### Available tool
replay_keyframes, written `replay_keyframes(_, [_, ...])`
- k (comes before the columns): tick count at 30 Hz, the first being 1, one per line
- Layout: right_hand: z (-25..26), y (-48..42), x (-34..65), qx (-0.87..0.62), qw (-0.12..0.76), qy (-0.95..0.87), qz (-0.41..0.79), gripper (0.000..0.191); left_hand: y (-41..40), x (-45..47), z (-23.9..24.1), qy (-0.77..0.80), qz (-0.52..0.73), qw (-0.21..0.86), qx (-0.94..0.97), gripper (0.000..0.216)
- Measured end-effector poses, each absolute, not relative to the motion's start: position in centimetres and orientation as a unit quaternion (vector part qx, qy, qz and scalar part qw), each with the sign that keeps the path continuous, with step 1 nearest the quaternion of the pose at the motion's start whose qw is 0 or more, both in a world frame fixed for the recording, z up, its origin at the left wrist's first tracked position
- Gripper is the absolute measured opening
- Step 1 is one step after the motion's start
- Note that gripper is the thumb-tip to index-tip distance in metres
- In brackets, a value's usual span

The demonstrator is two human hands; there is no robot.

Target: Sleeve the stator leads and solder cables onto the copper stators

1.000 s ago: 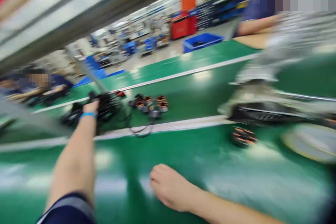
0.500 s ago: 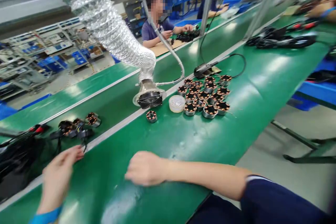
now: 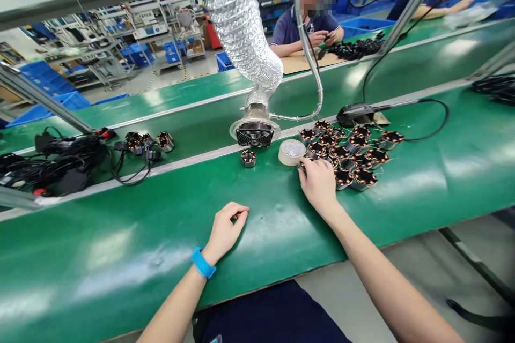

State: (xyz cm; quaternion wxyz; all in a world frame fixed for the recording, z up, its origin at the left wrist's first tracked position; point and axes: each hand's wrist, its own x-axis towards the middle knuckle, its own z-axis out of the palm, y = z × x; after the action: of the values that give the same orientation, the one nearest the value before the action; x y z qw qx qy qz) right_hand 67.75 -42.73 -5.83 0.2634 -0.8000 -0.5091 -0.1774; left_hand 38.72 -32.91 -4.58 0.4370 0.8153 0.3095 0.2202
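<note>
My right hand (image 3: 319,185) reaches to the left front edge of a group of motor stators (image 3: 340,153), metal rings with copper windings. Its fingers are closed round one stator (image 3: 301,165), mostly hidden beneath them. Beside those fingertips stands a round translucent tub (image 3: 292,152) with silvery stuff in it. My left hand (image 3: 228,230), a blue band at its wrist, hovers over or rests on the green bench, thumb and fingertips pinched together; nothing shows between them. A single stator (image 3: 248,158) sits apart, in front of a small fan (image 3: 254,136) under a foil duct.
Several stators with cables (image 3: 147,142) lie at the left behind a metal rail, near a heap of black cords (image 3: 60,163). A soldering iron (image 3: 358,113) in its holder is behind the stator group. Across the bench sits a co-worker (image 3: 306,27). The foil duct (image 3: 245,21) hangs overhead.
My left hand has moved right, away from the cabled stators and the cable end at its fingertips. My right hand has gone forward and right to the stator group. The view has turned left.
</note>
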Motion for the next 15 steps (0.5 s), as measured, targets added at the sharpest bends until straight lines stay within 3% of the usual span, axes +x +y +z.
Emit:
replay_keyframes(6, [-5.8, -44.0, 60.3, -0.744, 0.326, -0.572, -0.113, 0.028, -37.0, 39.7, -4.6, 0.343, 0.234, 0.466, 0.782, 0.03])
replay_keyframes(12, [-6.7, -43.1, 55.1, -0.684, 0.488, -0.539, 0.061, 0.064, -37.3, 42.4, -5.3, 0.394, 0.304, 0.473, 0.727, 0.044])
replay_keyframes(15, [-7.8, -41.9, 55.3, -0.668, 0.494, -0.534, 0.157, 0.06, -35.8, 42.8, -6.0, 0.42, 0.337, 0.482, 0.691, 0.041])
